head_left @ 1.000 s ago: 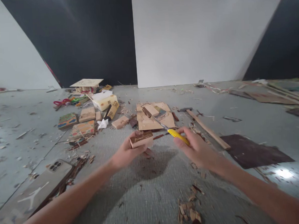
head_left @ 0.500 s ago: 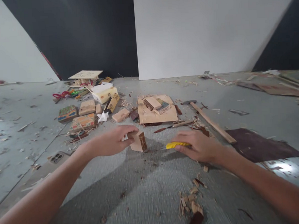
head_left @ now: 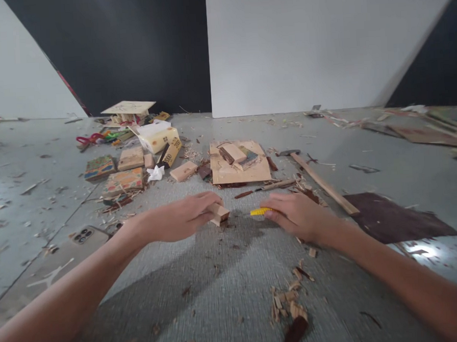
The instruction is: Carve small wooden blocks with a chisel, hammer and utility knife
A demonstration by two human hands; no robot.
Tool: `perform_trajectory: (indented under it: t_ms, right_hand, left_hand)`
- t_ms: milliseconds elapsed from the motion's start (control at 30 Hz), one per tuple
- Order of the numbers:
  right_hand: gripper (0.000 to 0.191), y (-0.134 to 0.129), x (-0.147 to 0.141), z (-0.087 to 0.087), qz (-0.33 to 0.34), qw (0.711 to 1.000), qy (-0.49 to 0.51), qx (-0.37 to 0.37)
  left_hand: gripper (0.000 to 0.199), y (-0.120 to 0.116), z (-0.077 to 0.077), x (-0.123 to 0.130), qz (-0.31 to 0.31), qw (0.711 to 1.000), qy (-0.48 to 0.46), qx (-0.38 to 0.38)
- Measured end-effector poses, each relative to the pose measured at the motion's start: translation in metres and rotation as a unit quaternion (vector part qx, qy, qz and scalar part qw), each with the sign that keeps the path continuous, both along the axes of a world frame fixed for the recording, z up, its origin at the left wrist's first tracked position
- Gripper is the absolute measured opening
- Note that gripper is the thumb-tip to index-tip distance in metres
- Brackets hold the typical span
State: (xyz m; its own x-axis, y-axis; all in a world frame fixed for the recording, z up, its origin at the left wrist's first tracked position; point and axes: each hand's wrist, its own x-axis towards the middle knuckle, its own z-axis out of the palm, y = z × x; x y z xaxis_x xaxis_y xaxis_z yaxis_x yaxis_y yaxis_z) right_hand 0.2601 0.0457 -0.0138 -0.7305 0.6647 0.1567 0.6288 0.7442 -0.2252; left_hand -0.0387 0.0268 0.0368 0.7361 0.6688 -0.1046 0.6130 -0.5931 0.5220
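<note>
A small pale wooden block (head_left: 220, 214) with a dark brown end is gripped in my left hand (head_left: 185, 216), just above the grey textured mat (head_left: 219, 294). To its right, my right hand (head_left: 297, 213) holds a yellow-handled cutter (head_left: 260, 211), its thin blade pointing left at the block. A small gap seems to separate blade and block; the blade tip is too blurred to place exactly. Behind the hands lies a square wooden board (head_left: 240, 176) with another block (head_left: 233, 153) on it.
A hammer (head_left: 323, 184) and dark sheet (head_left: 399, 218) lie right. A carving tool (head_left: 279, 185) rests before the board. Painted blocks (head_left: 124, 180), a tissue pack (head_left: 158, 136) and a phone (head_left: 87, 237) are left. Wood chips (head_left: 287, 303) litter the front.
My left hand has tipped the block over from its upright pose and shifted slightly right. The cutter in my right hand has moved a little up in view. The camera view has shifted slightly.
</note>
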Motion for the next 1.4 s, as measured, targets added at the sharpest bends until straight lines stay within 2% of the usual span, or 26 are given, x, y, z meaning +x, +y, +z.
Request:
perform_trajectory:
  t_ms: [167,300,433,667,933,1167,1400]
  right_hand:
    - [0.033,-0.003,-0.007,0.001,-0.039,0.998,-0.048,0.005]
    - [0.033,-0.003,-0.007,0.005,-0.015,0.999,-0.018,-0.031]
    - [0.034,0.002,-0.001,0.006,-0.001,0.998,0.021,-0.066]
    - [0.035,0.004,0.008,0.005,0.003,0.999,0.018,-0.041]
    - [0.034,-0.011,-0.005,0.0,-0.081,0.994,-0.08,0.005]
    - [0.031,-0.006,0.004,0.001,-0.028,0.999,-0.019,-0.036]
    - [0.033,-0.01,-0.001,0.002,-0.058,0.997,-0.048,-0.021]
  left_hand:
    - [0.023,-0.003,0.001,0.003,0.005,0.999,-0.006,-0.041]
    - [0.03,0.001,-0.008,0.004,0.044,0.995,-0.081,-0.045]
    - [0.031,0.009,-0.018,0.003,0.033,0.988,-0.138,-0.065]
    - [0.028,0.017,-0.028,0.006,0.03,0.977,-0.19,-0.091]
    - [0.028,0.02,-0.031,0.003,0.029,0.976,-0.193,-0.101]
    - [0.028,0.018,-0.032,0.005,0.029,0.973,-0.213,-0.081]
    - [0.028,0.018,-0.028,0.006,0.038,0.976,-0.196,-0.083]
